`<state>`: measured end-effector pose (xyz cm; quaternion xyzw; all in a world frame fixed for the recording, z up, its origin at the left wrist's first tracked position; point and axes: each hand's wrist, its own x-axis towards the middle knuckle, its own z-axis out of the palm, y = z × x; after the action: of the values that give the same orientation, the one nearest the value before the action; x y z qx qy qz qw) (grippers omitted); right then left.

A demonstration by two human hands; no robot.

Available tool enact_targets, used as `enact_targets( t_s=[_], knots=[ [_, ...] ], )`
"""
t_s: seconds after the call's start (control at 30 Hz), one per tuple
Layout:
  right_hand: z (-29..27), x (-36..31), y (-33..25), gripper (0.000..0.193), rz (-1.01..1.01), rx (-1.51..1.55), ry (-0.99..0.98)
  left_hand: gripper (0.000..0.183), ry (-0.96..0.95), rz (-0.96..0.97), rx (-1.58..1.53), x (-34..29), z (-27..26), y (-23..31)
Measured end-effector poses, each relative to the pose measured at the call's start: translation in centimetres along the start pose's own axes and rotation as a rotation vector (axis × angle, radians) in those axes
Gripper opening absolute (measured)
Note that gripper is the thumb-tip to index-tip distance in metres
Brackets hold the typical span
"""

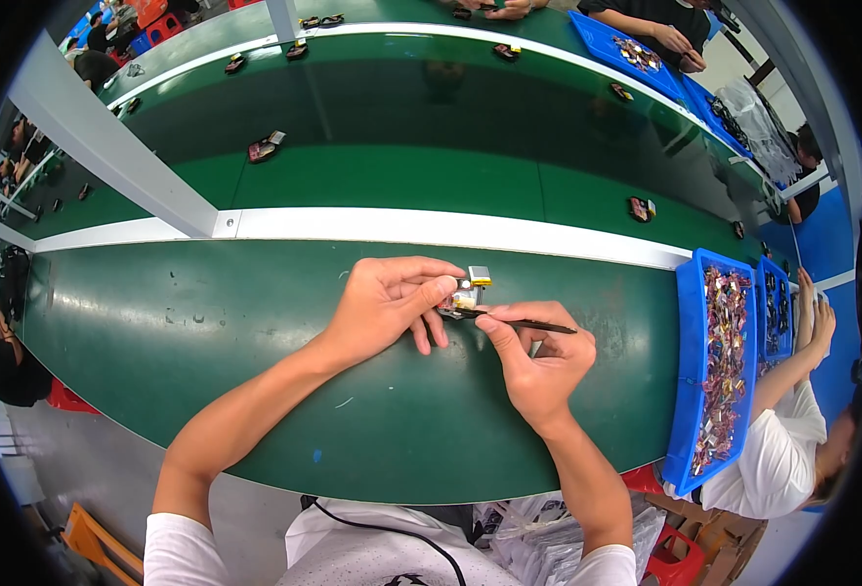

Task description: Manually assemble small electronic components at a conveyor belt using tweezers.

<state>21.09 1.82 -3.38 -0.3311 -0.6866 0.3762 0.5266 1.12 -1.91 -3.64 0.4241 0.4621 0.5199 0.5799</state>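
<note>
Over the green bench, my left hand (392,298) pinches a small electronic assembly (466,296) between thumb and fingers. A silver battery pouch (480,274) with yellow tape sticks up at its far side. Held slantwise in my right hand (543,366) are slim black tweezers (538,324). Their tip reaches the near edge of the assembly, though the exact contact is too small to make out. Both hands are close together, with the right wrist low over the bench.
A blue bin (687,381) heaped with small wired parts stands at the bench's right end. Beyond a white rail (431,227) runs a green conveyor (401,176) carrying scattered small devices (266,146). A white post (118,137) rises at left. Co-workers sit around, one at right (777,454).
</note>
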Motion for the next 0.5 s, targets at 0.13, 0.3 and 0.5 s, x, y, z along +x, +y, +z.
enact_targets(
  t_s=[0.13,0.3,0.5],
  knots=[
    [0.08,0.05,0.04,0.009,-0.033,-0.003,-0.027,0.029,0.005,0.014,0.002,-0.12,-0.03,0.15],
    [0.05,0.05,0.17,0.009,-0.013,0.015,-0.030,0.027,0.018,0.004,0.010,-0.15,0.08,0.18],
    [0.04,0.12,0.00,0.008,-0.011,0.006,-0.037,0.026,0.030,0.024,-0.008,-0.26,-0.13,-0.13]
  ],
)
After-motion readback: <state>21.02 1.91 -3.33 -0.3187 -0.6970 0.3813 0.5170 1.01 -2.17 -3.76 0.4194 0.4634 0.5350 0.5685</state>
